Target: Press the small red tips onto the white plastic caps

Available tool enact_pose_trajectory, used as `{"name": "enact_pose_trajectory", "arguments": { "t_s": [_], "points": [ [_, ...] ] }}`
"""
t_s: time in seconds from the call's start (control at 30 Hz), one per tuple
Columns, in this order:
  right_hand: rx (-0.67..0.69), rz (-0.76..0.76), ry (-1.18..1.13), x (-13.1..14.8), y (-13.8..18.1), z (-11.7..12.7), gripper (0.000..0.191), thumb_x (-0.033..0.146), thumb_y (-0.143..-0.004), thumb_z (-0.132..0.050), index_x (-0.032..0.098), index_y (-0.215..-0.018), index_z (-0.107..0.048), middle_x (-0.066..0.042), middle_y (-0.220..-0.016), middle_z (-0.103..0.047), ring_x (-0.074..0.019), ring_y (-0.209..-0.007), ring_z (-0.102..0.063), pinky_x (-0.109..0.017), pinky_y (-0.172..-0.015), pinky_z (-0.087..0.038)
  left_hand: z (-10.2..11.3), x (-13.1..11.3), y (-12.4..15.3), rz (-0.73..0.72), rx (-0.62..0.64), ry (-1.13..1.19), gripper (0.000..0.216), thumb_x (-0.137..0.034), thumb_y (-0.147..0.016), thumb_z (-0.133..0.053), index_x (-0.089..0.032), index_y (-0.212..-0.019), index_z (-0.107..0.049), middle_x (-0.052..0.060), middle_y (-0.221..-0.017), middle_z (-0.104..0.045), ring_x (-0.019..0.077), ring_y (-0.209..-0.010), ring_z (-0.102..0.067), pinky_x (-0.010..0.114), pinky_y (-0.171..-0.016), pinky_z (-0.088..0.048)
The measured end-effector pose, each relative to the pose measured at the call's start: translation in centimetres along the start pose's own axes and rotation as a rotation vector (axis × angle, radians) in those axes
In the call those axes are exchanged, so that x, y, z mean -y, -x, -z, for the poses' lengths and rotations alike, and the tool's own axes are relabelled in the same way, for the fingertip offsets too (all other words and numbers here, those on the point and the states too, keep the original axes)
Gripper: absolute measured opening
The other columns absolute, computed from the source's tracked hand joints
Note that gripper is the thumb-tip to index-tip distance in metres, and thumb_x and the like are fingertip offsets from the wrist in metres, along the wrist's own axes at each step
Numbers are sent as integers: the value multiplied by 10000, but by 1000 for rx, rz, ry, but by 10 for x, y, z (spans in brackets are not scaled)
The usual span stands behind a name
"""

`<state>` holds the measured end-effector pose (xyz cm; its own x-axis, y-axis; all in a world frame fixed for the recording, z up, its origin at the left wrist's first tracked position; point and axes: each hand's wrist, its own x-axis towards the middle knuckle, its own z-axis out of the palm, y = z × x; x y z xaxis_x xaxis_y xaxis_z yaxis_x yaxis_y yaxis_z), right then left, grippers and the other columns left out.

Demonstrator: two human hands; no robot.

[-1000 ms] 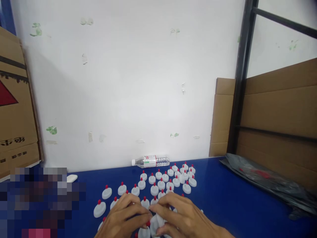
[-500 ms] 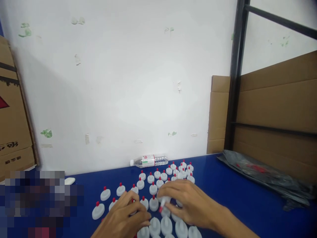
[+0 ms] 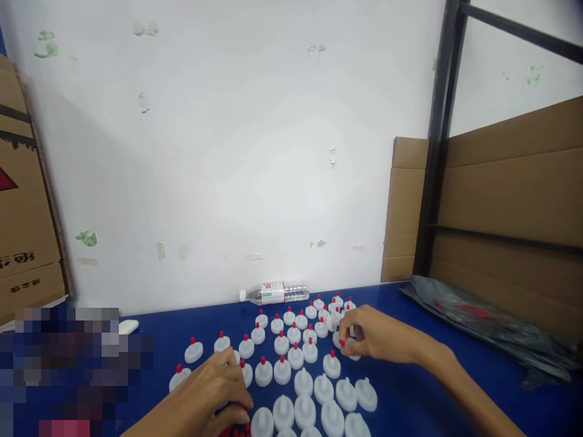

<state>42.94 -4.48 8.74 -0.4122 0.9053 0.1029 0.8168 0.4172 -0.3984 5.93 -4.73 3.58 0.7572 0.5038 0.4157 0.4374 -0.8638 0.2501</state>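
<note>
Near the right end of the rows, my right hand [image 3: 364,332] is closed with its fingertips at a white round nozzle cap with a red tip [image 3: 342,344]; the fingers partly hide it. My left hand [image 3: 216,388] is low at the left, fingers curled over a pile of small red tips [image 3: 239,430]; whatever is between them is hidden. Several white caps with red tips, such as this capped one [image 3: 263,371], stand upright behind and between the hands. In front are several bare white nozzle caps [image 3: 305,411] without red tips.
A clear plastic bottle [image 3: 273,292] lies against the white wall. Grey plastic sheeting [image 3: 483,321] lies at the right by a black metal frame [image 3: 439,139] and cardboard [image 3: 505,200]. A cardboard box [image 3: 27,212] and a white object [image 3: 129,326] are at the left of the blue table [image 3: 396,388].
My right hand has moved right and away with the red-tipped cap, uncovering bare caps. My left hand has shifted left and down to the red tips.
</note>
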Motion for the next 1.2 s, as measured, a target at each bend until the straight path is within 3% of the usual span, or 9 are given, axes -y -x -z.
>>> {"name": "enact_pose_trajectory", "arguments": {
  "t_s": [0.13, 0.3, 0.5, 0.6, 0.7, 0.83, 0.9, 0.97, 1.2],
  "points": [
    [84, -14, -79, -5, 0, 0, 75, 269, -792, -755, 207, -833, -753, -2, -801, -728, -180, -753, -668, -230, -620, -438, 6, -6, 0, 47, 59, 36, 201, -53, -871, -719, -251, -846, -736, -36, -822, -703, 163, -864, -600, 235, -770, -454],
    [139, -63, -154, -12, -2, -2, 129, 230, -751, -771, 203, -877, -763, 2, -763, -738, -188, -725, -696, -228, -613, -459, 6, -5, 1, 41, 34, 64, 168, -83, -854, -754, -250, -875, -740, -33, -850, -720, 160, -874, -621, 230, -796, -479],
    [46, -116, -139, -18, -1, 2, 226, 206, -680, -825, 206, -886, -732, 9, -807, -711, -166, -695, -641, -227, -588, -413, -7, -6, -3, 29, 38, -1, 202, -79, -816, -784, -268, -751, -760, -35, -752, -701, 172, -808, -602, 253, -756, -461],
    [14, -99, -135, -12, 4, 11, 211, 294, -718, -837, 208, -869, -716, 24, -760, -686, -151, -679, -603, -225, -585, -395, -5, -10, -2, 60, 37, -15, 205, -66, -821, -774, -257, -755, -736, -43, -764, -699, 165, -818, -605, 242, -761, -460],
    [180, -68, -238, -5, 10, 15, 322, 431, -703, -863, 216, -912, -745, 28, -756, -701, -148, -679, -625, -213, -578, -413, 2, -15, -1, 113, 25, -10, 178, -80, -869, -715, -253, -833, -697, -45, -856, -703, 163, -882, -636, 245, -856, -482],
    [436, -109, -277, -4, 13, 3, 594, 516, -514, -946, 246, -1015, -774, 35, -813, -715, -134, -635, -619, -203, -539, -412, 12, -22, -3, 119, 6, -40, 131, -129, -950, -585, -249, -922, -630, -36, -932, -694, 151, -869, -660, 255, -900, -500],
    [418, -131, -196, -5, 12, -5, 606, 525, -462, -959, 254, -976, -788, 47, -778, -695, -123, -595, -582, -203, -501, -373, 12, -24, -5, 160, -21, -80, 132, -149, -970, -522, -244, -924, -600, -26, -917, -673, 152, -831, -652, 244, -788, -505],
    [363, -105, -149, -5, 11, -8, 521, 540, -512, -938, 256, -926, -800, 46, -745, -679, -129, -601, -572, -209, -499, -354, 9, -24, -7, 188, -67, -102, 140, -161, -975, -478, -242, -925, -581, -21, -888, -654, 157, -802, -644, 244, -723, -489],
    [195, -82, -179, 10, 13, 10, 358, 440, -712, -858, 211, -972, -768, -15, -850, -724, -200, -801, -669, -237, -650, -457, 2, -17, -9, 56, -223, -202, 188, -146, -990, -436, -239, -993, -599, 5, -880, -686, 170, -801, -671, 245, -720, -519]
  ]
}}
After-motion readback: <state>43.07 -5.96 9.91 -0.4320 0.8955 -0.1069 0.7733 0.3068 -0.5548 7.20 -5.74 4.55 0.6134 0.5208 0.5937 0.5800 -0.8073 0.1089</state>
